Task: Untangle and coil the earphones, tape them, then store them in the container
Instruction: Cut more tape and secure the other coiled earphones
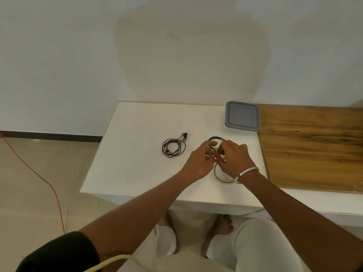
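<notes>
Head view: left hand (198, 161) and right hand (234, 159) together, pinching earphones (215, 138).

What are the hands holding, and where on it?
Both the left hand and right hand pinch the black earphone cable bundle at its near side; exact grip point hidden by fingers.

One head-worn view looks forward and down, seemingly close above the white table (137, 173); wide-angle.
</notes>
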`<state>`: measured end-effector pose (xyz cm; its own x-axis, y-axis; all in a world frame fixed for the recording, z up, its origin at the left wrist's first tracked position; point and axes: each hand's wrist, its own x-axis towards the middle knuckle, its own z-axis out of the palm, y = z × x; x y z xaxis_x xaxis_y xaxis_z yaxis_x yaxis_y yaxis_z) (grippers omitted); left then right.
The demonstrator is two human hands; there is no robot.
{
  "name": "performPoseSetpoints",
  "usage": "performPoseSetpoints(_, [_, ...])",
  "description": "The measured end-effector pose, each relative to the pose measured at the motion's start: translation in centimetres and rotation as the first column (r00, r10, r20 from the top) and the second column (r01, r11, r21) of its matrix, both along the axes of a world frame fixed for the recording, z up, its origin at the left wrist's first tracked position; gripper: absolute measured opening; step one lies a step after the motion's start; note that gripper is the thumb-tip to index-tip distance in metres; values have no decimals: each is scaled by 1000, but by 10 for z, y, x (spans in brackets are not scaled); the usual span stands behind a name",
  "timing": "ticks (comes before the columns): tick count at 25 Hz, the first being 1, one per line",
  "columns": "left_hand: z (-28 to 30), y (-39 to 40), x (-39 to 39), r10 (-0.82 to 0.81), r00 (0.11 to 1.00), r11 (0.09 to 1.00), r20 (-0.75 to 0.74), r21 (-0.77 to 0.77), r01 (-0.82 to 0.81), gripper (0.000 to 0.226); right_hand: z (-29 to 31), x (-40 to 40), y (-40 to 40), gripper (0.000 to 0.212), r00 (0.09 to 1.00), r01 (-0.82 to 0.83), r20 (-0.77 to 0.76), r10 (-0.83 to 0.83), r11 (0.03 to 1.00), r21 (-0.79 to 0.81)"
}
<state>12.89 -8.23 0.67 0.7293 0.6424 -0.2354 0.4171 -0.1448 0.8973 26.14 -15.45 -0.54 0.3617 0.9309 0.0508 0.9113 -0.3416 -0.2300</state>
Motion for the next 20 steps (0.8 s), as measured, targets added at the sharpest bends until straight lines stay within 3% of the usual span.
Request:
performPoseSetpoints(7, [8, 10, -4, 13, 998, 996, -59, 89, -8, 40, 0, -16, 13, 19, 999, -28, 21, 27, 999, 41])
performPoseSetpoints(12, [10, 14, -7, 38, 998, 998, -58, 48, -35, 41, 0, -21, 18, 20, 999, -34, -6, 34, 999, 34])
performPoseSetpoints(20, [8, 18, -15, 108, 994, 993, 14, -49, -107, 44, 1, -27, 15, 21, 976, -41, -208, 58, 996, 85])
